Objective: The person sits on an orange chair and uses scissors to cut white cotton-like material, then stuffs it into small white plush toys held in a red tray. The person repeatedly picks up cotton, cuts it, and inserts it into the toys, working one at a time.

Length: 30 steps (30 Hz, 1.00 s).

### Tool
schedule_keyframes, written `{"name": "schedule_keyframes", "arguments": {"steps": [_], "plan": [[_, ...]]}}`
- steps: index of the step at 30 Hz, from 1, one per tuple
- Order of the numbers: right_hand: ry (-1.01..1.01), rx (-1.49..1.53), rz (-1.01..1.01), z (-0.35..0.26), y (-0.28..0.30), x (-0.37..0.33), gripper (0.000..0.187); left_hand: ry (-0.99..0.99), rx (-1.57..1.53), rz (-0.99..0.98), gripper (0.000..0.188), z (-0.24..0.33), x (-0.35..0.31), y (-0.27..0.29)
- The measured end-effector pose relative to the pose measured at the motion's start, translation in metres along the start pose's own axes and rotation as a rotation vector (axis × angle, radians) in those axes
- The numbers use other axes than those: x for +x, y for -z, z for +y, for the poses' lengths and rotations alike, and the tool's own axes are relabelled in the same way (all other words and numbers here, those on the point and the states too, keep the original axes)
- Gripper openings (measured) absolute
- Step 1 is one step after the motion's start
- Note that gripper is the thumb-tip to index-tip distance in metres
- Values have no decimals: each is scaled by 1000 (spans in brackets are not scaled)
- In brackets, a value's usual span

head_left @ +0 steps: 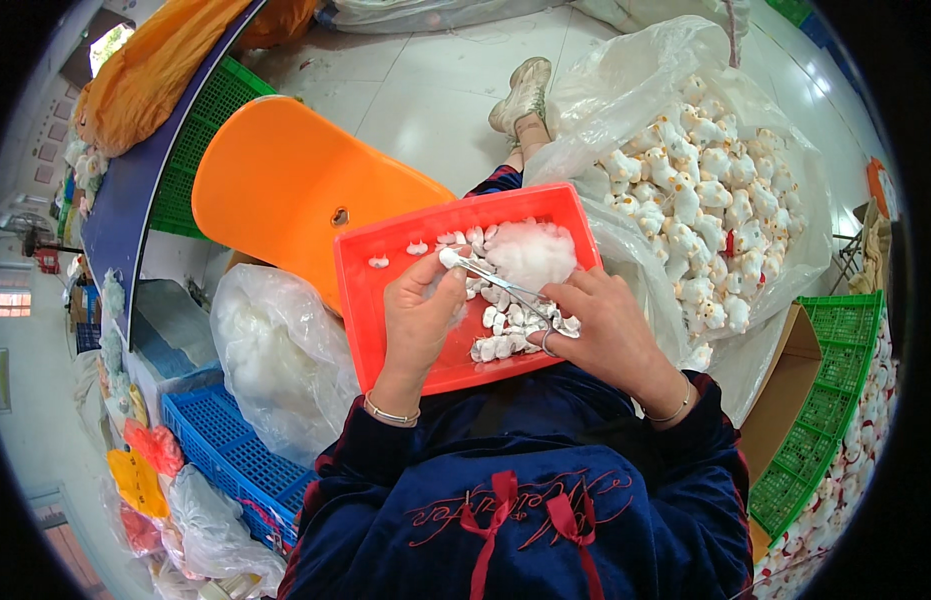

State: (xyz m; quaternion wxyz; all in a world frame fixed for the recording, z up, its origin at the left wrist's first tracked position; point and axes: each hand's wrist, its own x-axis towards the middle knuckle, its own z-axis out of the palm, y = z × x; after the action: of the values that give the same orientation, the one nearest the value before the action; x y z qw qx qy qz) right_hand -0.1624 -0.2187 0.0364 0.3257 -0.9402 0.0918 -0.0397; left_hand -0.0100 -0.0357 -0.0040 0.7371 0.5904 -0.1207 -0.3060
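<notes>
My left hand (pixel 417 318) pinches a small white fabric piece (pixel 449 258) between thumb and fingers, above a red tray (pixel 347 300) on my lap. Slim metal ring-handled forceps (pixel 500 282) are in my right hand (pixel 613 325), with fingers at the ring handles. Their tip reaches the white piece; whether it is inside cannot be made out. Inside the tray, a tuft of white stuffing (pixel 533 252) lies at the far right. Many small white pieces (pixel 500 346) are heaped below it, and a few finished-looking ones (pixel 416 248) sit at the far left.
Right of me, a large clear bag (pixel 605 85) holds many white plush figures (pixel 700 200). An orange chair (pixel 285 180) stands beyond the tray. At left are a bag of stuffing (pixel 275 340) and a blue crate (pixel 230 450); a green crate (pixel 820 410) stands at right.
</notes>
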Motion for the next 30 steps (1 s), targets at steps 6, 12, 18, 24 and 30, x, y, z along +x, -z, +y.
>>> {"name": "schedule_keyframes", "arguments": {"steps": [6,12,18,24,30], "plan": [[14,-3,12,3,-2,-2,41,3,11,4,27,-1,-1,0],[6,45,-87,5,1,-1,37,-46,164,35,26,-1,-3,-3],[-91,354,-246,3,-4,7,32,-127,220,36,25,-18,-8,-5],[-253,671,-248,-5,-35,-1,33,-20,156,18,29,-26,-14,-4],[-237,485,-174,-4,-25,-2,32,109,175,-41,28,-2,-6,15]]}}
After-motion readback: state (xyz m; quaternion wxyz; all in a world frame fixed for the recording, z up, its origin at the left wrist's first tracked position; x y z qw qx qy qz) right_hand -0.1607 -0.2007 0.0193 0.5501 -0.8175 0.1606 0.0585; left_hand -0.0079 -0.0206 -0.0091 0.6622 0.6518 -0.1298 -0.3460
